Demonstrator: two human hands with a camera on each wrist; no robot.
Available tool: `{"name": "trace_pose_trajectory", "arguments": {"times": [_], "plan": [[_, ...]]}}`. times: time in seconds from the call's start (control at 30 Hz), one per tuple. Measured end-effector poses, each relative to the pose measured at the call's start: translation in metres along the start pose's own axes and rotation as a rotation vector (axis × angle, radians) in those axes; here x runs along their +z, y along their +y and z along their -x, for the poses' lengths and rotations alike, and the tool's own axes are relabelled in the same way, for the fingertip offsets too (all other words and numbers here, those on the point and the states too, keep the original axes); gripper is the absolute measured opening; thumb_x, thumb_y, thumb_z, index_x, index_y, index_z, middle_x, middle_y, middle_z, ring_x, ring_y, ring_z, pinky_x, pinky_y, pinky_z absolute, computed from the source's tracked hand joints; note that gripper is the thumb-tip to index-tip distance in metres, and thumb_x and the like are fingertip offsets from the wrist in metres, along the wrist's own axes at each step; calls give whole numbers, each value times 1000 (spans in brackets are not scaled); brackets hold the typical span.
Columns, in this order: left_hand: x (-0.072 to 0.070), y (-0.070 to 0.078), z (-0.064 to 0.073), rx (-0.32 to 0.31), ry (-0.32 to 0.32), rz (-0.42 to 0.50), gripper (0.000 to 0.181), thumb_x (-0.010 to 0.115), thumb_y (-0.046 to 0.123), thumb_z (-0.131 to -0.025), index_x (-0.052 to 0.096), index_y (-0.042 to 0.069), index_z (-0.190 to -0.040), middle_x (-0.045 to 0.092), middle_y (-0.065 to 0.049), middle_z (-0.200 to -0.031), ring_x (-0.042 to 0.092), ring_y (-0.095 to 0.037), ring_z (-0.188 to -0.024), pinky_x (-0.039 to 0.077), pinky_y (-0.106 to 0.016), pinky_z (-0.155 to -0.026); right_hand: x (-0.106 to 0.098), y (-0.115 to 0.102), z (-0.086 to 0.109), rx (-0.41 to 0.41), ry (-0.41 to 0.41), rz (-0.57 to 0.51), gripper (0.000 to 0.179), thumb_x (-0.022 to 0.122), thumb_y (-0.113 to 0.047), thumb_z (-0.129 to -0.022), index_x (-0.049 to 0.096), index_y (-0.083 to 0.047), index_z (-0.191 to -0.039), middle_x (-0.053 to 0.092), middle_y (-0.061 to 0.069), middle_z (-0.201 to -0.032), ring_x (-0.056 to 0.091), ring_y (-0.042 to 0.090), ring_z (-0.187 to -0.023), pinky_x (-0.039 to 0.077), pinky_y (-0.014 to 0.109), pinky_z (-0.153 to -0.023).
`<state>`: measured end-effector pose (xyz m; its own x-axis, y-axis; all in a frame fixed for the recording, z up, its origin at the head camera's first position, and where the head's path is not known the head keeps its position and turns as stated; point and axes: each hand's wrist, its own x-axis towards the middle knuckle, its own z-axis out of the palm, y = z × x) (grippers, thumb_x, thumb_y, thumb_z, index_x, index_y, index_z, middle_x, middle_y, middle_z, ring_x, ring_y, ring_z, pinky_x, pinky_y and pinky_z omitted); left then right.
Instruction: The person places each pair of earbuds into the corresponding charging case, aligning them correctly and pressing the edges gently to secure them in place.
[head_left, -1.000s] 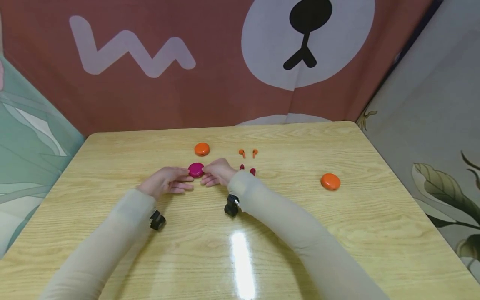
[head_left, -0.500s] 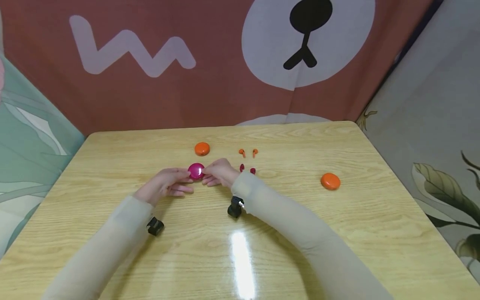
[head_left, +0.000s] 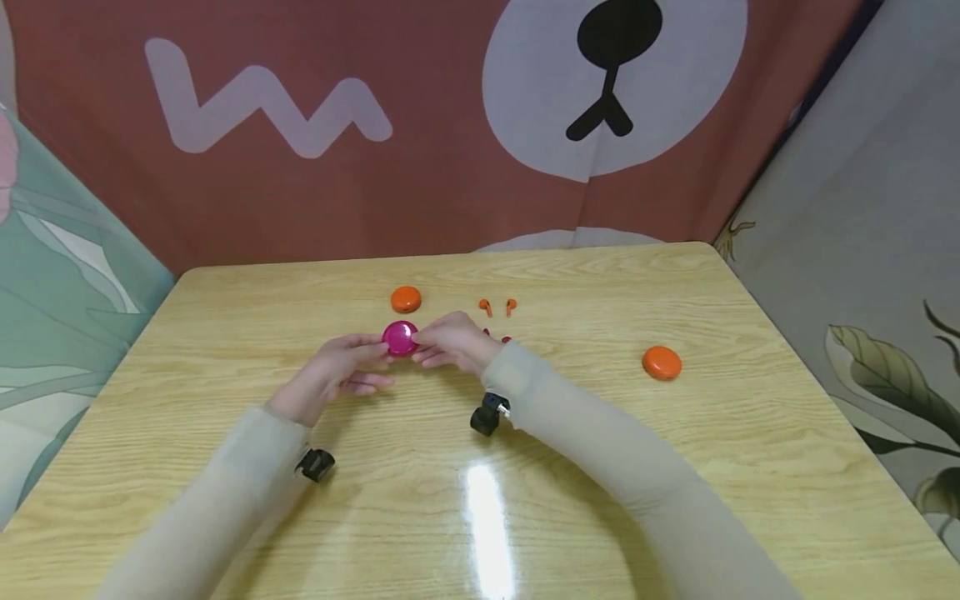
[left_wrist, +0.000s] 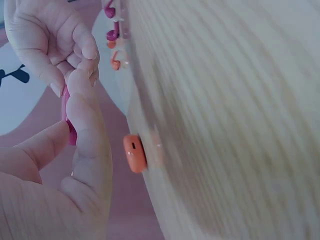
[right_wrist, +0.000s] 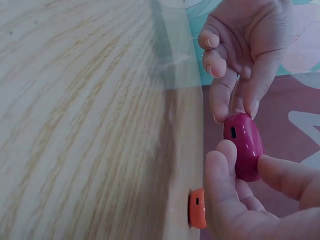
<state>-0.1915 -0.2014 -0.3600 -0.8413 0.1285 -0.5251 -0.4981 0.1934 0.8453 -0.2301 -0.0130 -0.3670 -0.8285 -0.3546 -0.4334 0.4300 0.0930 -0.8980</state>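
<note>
A round magenta earbud case (head_left: 400, 338) is held between both hands above the table. My left hand (head_left: 333, 373) pinches its left edge with thumb and fingertips, the lower fingers extended. From the other side my right hand (head_left: 459, 342) pinches the right edge. In the right wrist view the magenta case (right_wrist: 243, 146) looks closed, with a dark charging port on its side. Fingers cover most of the case (left_wrist: 72, 136) in the left wrist view. Two magenta earbuds (head_left: 507, 339) lie just behind the right hand, partly hidden by it.
An orange earbud case (head_left: 406, 299) sits behind the hands, and another orange case (head_left: 662, 363) stands to the right. Two orange earbuds (head_left: 511, 307) lie side by side toward the back of the wooden table (head_left: 585, 292). A printed cloth (head_left: 435, 200) hangs behind the table.
The magenta case has risen off the table and shifted slightly right, held by both hands. My right forearm has moved right, covering more of the magenta earbuds.
</note>
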Motion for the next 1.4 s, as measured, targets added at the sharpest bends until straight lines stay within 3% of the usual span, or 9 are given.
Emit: {"name": "trace_pose_trajectory", "arguments": {"times": [0.27,0.6,0.73,0.93,1.4], "plan": [[11,4,6,40,16,5,53,51,23,-103,33,1,-147,50,-25,-137,71,-13,-70,55,-22,-60,-10,-2,11,-26,-33,10,24,59,0,-95,61,15,-113,67,13,-79,65,16,-67,57,27,-70],[24,10,17,105,54,14,52,55,23,-101,38,1,-144,52,-27,-135,71,-14,-67,55,-21,-58,-21,-7,24,-68,-68,53,26,57,-4,-97,62,14,-116,62,32,-113,62,41,-107,53,39,-89],[29,11,20,139,66,30,51,57,23,-100,40,1,-143,54,-26,-134,70,-13,-65,55,-22,-59,-26,-10,31,-104,-69,58,27,56,-4,-98,61,15,-117,62,33,-112,64,39,-101,48,46,-95],[37,13,22,179,80,-3,49,58,24,-99,44,2,-141,56,-25,-131,70,-13,-65,55,-22,-58,-32,-13,40,-125,-65,70,28,57,-4,-97,61,15,-117,66,29,-106,68,31,-91,48,47,-94],[56,16,25,204,93,19,45,60,22,-98,49,1,-137,60,-24,-126,69,-12,-62,53,-20,-54,-48,-15,57,-158,-89,145,30,56,-5,-98,58,14,-121,62,33,-112,67,35,-96,50,44,-92]]}}
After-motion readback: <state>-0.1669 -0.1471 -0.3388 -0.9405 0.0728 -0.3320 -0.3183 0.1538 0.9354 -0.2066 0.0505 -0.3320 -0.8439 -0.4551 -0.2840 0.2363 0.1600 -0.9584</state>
